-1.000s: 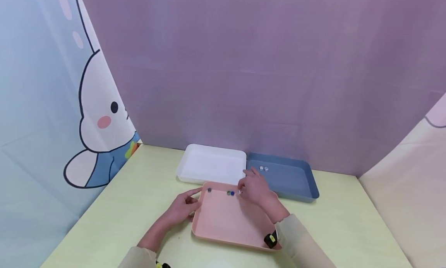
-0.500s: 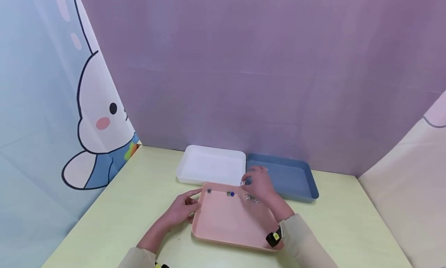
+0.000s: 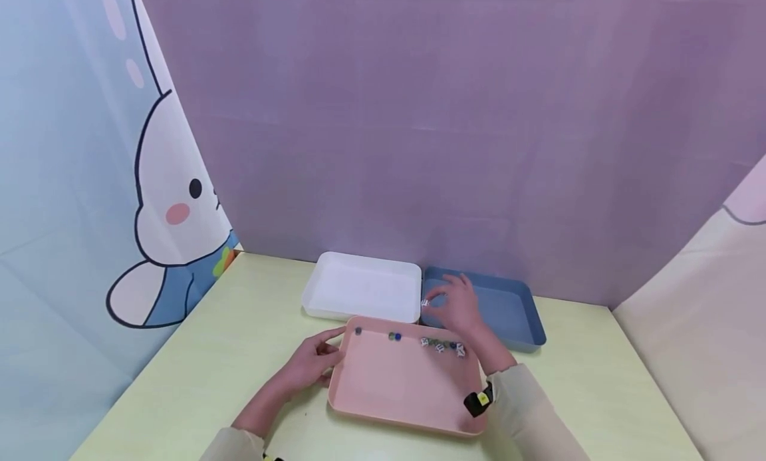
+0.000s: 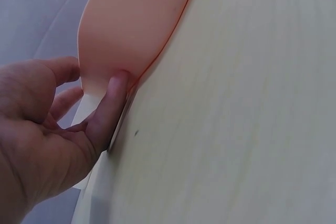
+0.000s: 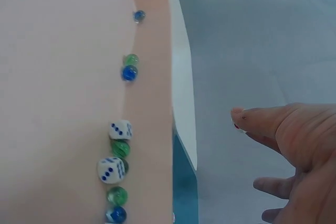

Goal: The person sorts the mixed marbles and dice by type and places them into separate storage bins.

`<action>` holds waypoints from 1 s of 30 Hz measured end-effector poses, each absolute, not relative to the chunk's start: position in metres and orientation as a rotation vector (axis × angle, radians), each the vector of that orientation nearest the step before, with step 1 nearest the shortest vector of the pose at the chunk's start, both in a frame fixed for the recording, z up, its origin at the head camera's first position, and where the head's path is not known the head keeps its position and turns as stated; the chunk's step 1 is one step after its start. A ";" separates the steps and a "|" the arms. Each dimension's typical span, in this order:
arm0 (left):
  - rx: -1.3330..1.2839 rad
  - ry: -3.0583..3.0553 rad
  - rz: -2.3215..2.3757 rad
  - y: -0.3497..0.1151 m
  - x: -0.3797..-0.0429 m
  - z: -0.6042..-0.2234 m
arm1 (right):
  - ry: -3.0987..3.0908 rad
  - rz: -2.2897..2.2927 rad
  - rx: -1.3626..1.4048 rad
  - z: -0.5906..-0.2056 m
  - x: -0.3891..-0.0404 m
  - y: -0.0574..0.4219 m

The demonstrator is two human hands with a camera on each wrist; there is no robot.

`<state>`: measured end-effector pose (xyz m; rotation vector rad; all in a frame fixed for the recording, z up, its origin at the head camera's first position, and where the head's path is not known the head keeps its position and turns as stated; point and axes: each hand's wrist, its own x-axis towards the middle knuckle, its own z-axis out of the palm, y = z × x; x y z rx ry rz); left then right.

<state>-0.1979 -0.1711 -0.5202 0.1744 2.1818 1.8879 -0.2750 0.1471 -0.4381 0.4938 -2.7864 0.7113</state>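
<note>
Between thumb and finger, my right hand (image 3: 459, 308) pinches a white die (image 3: 425, 303) above the left end of the blue-grey tray (image 3: 509, 311). In the right wrist view the hand mostly covers this die. My left hand (image 3: 311, 360) holds the left side of the pink tray (image 3: 395, 388), its thumb (image 4: 113, 100) against the outer wall and a finger at the rim. Along the pink tray's far wall lie several dice, including one die (image 5: 111, 170), and green and blue marbles, such as a green marble (image 5: 116, 196) and a blue marble (image 5: 129, 73).
A white tray (image 3: 365, 285) stands behind the pink tray, beside the blue-grey one. All three trays are on a pale wooden table (image 3: 598, 374). A purple cloth (image 3: 419, 128) hangs behind, with a cartoon-printed curtain (image 3: 60, 281) on the left.
My right hand has lifted the die from the pink tray's far edge and carried it up over the blue-grey tray. Dice and marbles it covered now show. The left hand stays put.
</note>
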 end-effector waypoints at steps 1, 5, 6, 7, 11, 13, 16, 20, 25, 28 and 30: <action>0.173 2.181 1.888 -0.172 -0.198 -0.520 | -2.788 0.733 0.483 -0.437 -0.276 0.148; 0.166 2.183 1.886 -0.177 -0.195 -0.520 | -2.804 0.825 0.467 -0.435 -0.279 0.151; 0.161 2.179 1.890 -0.178 -0.194 -0.519 | -2.806 0.859 0.451 -0.435 -0.281 0.152; 0.159 2.174 1.895 -0.179 -0.193 -0.519 | -2.805 0.878 0.443 -0.435 -0.283 0.153; 0.166 2.158 1.914 -0.182 -0.193 -0.518 | -2.799 0.951 0.398 -0.434 -0.288 0.158; 0.161 2.164 1.913 -0.182 -0.192 -0.518 | -2.804 0.985 0.388 -0.435 -0.290 0.162; 0.157 2.176 1.906 -0.184 -0.191 -0.519 | -2.809 1.058 0.362 -0.437 -0.293 0.167; 0.164 2.173 1.907 -0.185 -0.191 -0.519 | -2.790 1.210 0.308 -0.439 -0.295 0.174; 0.166 2.155 1.916 -0.185 -0.192 -0.518 | -2.746 1.399 0.235 -0.442 -0.299 0.183; 0.160 2.140 1.920 -0.185 -0.193 -0.518 | -2.730 1.449 0.206 -0.444 -0.302 0.188; 0.159 2.137 1.920 -0.185 -0.192 -0.519 | -2.724 1.454 0.199 -0.447 -0.305 0.192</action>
